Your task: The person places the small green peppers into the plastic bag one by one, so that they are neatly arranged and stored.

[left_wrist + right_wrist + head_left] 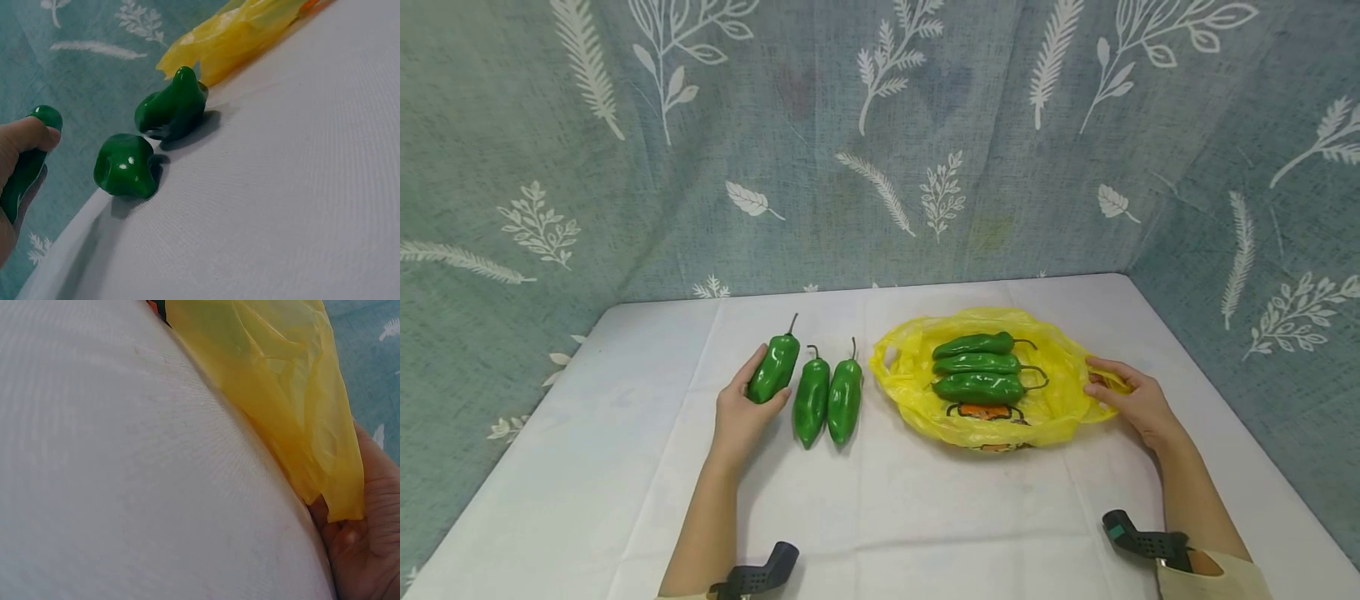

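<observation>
At the left of the head view, my left hand point(739, 423) grips a green pepper point(775, 368) between thumb and fingers, its stem pointing away from me. Just right of it, a second green pepper point(812, 403) and a third one point(845, 402) lie side by side on the cloth, stems up the table. My right hand point(1144, 408) holds the right end of a yellow plastic bag point(1058, 354), fingers tucked at its handle. Three more green peppers point(976, 363) lie in a row on the bag, stems toward the right hand. In the right wrist view, the bag's edge point(345, 509) covers part of the fingers.
A white cloth point(925, 517) covers the table. Behind it and along the sides hangs a blue-green curtain point(805, 175) with white leaf prints. Each wrist carries a black strap-on device, such as the right one point(1146, 542).
</observation>
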Available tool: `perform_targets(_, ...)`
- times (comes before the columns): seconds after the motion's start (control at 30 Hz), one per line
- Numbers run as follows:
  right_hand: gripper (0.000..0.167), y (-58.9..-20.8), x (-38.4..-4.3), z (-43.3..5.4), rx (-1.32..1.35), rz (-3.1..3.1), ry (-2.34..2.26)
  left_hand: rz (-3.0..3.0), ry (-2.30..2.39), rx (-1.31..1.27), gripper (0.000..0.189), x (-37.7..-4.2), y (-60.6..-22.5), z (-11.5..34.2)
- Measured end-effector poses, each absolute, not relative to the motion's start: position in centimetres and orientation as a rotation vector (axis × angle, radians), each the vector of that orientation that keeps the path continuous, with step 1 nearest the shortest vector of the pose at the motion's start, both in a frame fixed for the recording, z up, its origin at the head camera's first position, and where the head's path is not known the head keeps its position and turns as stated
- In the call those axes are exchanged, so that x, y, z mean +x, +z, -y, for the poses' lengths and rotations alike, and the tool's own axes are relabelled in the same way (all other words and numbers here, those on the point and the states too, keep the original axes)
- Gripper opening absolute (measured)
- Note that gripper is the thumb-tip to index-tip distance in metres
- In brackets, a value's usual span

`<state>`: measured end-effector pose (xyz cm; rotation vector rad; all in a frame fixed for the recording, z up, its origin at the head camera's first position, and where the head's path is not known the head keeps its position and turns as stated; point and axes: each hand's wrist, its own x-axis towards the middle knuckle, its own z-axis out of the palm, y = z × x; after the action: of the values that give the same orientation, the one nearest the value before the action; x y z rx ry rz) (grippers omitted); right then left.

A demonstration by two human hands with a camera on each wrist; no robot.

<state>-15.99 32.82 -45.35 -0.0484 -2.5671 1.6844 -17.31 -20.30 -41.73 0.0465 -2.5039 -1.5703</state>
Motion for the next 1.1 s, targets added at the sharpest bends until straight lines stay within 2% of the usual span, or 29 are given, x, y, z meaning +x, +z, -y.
perform_targets(0.83,0.06,-45.4,-16.1,-32.8,-0.035,2.569,1.682,2.638,-1.567,-0.195,0.072,-16.2,-39.2,18.8)
perform_targets(1.1,0.063,-45.3,-16.2,-32.7,-0.083,2.624,1.617,2.709,-1.617,-0.295,0.071,-17.0,-38.8,17.5)
